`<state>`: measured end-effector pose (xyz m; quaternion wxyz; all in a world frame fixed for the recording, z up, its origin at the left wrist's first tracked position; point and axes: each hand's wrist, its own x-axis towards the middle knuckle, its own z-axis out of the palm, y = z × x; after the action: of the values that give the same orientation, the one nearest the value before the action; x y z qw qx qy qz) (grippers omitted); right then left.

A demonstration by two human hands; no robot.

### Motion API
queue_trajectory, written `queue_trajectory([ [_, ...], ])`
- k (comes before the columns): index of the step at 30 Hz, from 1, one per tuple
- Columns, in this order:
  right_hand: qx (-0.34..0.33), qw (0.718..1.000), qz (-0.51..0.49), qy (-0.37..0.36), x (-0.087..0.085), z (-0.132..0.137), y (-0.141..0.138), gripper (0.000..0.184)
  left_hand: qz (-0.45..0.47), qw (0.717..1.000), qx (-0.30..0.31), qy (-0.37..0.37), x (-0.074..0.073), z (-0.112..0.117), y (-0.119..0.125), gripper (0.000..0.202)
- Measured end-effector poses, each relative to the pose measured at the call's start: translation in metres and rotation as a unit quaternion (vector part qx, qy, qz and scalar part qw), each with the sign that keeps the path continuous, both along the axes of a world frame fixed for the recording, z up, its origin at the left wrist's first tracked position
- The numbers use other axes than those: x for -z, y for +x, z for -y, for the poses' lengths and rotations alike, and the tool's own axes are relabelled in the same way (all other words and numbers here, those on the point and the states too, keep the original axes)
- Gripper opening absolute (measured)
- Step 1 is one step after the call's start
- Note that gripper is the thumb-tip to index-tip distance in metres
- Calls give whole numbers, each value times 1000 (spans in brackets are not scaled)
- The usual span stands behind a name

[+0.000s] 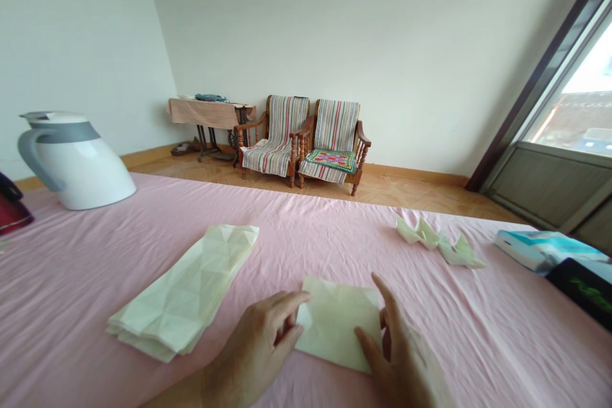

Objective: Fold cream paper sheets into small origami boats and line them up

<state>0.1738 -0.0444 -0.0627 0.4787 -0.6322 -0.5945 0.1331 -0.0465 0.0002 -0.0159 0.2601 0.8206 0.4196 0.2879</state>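
A pale green square of paper (337,322) lies flat on the pink tablecloth (306,248) near the front edge. My left hand (261,347) rests at its left edge, fingers curled with the tips touching and pinching the paper's side. On the paper's right edge is my right hand (399,350), thumb pressing the sheet and fingers extended upward along the edge. A stack of creased pale sheets (189,290) lies to the left of my hands. Two folded paper shapes (437,242) sit farther off to the right.
A white electric kettle (74,159) stands at the far left, beside a dark red object (12,207). A tissue pack (542,248) and a black item (586,290) lie at the right. Two striped wooden chairs (303,143) and a small table (210,115) stand against the far wall.
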Motion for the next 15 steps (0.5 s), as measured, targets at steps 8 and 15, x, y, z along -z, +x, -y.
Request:
queue_trajectory([
  [8, -65, 980, 186, 33, 12, -1, 22, 35, -55, 998, 15, 23, -4, 2, 0, 23],
  [15, -57, 968, 241, 32, 17, -4, 23, 33, -68, 997, 16, 27, -4, 4, 3, 27],
])
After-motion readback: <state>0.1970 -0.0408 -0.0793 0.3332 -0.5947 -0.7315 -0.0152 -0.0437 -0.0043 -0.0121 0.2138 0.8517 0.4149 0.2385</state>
